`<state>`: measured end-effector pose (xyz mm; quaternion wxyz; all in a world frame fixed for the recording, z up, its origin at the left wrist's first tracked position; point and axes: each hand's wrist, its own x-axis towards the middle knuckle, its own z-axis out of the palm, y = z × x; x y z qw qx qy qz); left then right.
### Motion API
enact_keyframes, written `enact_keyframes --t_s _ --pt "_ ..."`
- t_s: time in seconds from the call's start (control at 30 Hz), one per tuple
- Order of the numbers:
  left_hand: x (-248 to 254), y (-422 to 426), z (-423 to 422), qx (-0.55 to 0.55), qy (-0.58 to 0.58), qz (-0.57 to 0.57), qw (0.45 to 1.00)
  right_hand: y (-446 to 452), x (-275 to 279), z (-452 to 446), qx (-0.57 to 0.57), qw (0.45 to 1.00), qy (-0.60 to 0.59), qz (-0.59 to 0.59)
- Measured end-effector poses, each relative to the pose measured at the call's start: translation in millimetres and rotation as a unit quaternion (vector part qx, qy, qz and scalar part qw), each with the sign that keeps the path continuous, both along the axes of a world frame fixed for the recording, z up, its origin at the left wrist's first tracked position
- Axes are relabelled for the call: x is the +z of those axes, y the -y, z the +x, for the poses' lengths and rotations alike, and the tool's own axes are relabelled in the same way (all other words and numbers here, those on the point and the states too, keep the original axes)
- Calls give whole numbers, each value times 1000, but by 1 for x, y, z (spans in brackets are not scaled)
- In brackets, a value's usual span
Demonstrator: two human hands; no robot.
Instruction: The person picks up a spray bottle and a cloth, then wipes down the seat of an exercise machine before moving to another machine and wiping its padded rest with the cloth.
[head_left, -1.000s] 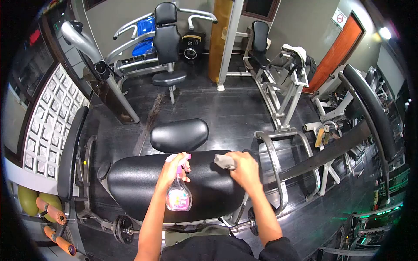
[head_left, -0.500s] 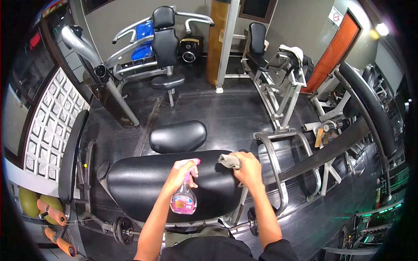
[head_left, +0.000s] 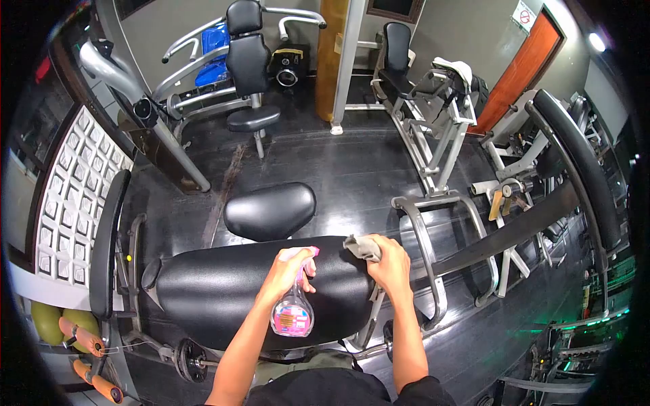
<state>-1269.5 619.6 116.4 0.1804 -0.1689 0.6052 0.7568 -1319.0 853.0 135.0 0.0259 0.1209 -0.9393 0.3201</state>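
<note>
My left hand (head_left: 288, 273) is wrapped round the neck of a clear spray bottle (head_left: 293, 317) with a pink trigger head and a pink label. The bottle hangs upright in front of a black padded bench (head_left: 210, 291). My right hand (head_left: 389, 266) grips a grey cloth (head_left: 363, 247), whose bunched end sticks out to the left of the fingers. That hand is over the right end of the bench pad; whether the cloth touches the pad I cannot tell. Beyond the long pad is a smaller black pad (head_left: 271, 211).
Weight machines stand around, one with a black seat (head_left: 254, 119) at the back and a metal frame (head_left: 433, 264) close on my right. A barbell plate (head_left: 190, 360) sits low at the left. Green balls (head_left: 47, 321) and orange rollers (head_left: 98, 384) lie at far left.
My view has shifted slightly, so the machines appear higher and further left. The bottle and both hands sit a little further right over the bench. Both grips stay the same.
</note>
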Motion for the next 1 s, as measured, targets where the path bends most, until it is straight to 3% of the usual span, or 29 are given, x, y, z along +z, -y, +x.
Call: enact_keyframes --t_s 0.17,0.37,0.67,1.0 --pt "-1 3 1 24 20 44 999 7 -3 -1 61 998 -24 -4" --pt "-3 5 2 24 29 61 997 -26 17 0 186 978 81 -51" --pt "-2 4 3 27 23 41 999 9 -26 -69 171 980 97 -6" --pt "2 3 4 37 22 62 997 -28 13 -42 226 959 149 -81"
